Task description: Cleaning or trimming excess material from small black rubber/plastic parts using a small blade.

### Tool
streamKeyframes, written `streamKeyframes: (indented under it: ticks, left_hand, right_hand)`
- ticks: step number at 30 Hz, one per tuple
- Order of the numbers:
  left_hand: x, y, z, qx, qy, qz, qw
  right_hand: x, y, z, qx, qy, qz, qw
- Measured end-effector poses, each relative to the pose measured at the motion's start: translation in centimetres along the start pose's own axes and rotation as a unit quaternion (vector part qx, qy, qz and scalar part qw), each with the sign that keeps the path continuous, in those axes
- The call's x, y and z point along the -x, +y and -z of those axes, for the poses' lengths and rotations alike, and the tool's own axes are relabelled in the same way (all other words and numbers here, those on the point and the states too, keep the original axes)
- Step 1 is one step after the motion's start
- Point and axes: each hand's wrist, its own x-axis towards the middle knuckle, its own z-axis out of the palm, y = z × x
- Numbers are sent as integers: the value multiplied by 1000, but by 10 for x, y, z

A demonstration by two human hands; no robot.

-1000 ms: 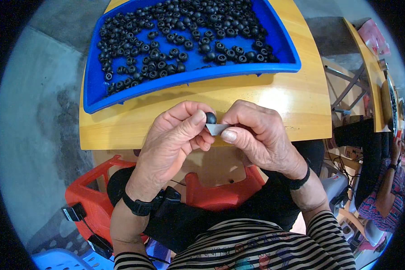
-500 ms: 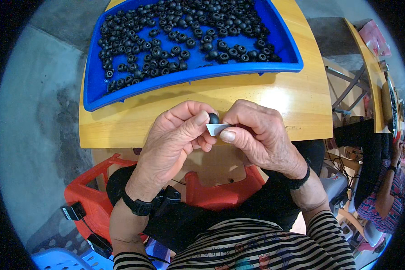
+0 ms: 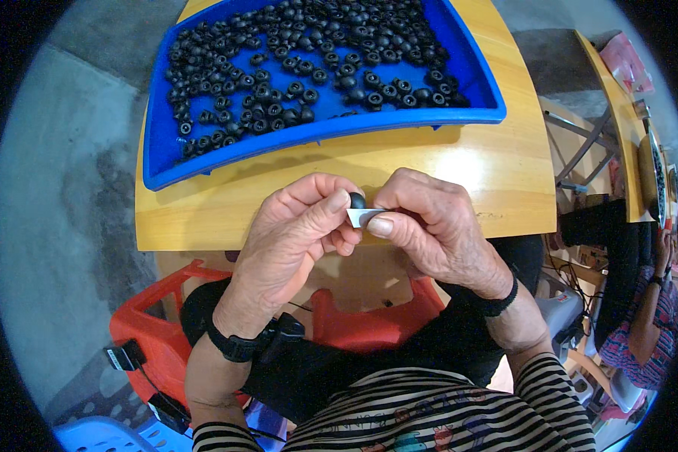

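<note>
Between the thumb and fingers of my left hand (image 3: 297, 233) is a small round black part (image 3: 357, 200), smooth and domed on the side that shows. My right hand (image 3: 433, 222) pinches a small flat blade (image 3: 361, 217), pale metal with a slanted end. The blade's edge lies against the near side of the black part, and the two hands almost meet in front of the table's near edge. Many similar black parts (image 3: 301, 68), some showing a hollow ringed opening, lie in a blue tray (image 3: 324, 126) beyond my hands.
The tray stands on a yellow wooden table (image 3: 339, 162). Below are a red plastic stool (image 3: 147, 301) and a pale blue perforated basket (image 3: 102, 435). To the right, a co-worker's arm (image 3: 648, 316) shows beside another table (image 3: 618, 113).
The hands and blade keep nearly the same pose against the black part. The view has shifted very slightly.
</note>
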Motion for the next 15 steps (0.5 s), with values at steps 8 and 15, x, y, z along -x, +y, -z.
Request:
streamKeyframes:
  ticks: [8, 15]
  left_hand:
    - [2, 1, -3, 6, 8, 1, 1000]
    - [4, -1, -4, -8, 3, -1, 1000]
  right_hand:
    - [0, 0, -4, -10, 14, -12, 1000]
    - [-2, 10, 3, -40, 67, -99, 992]
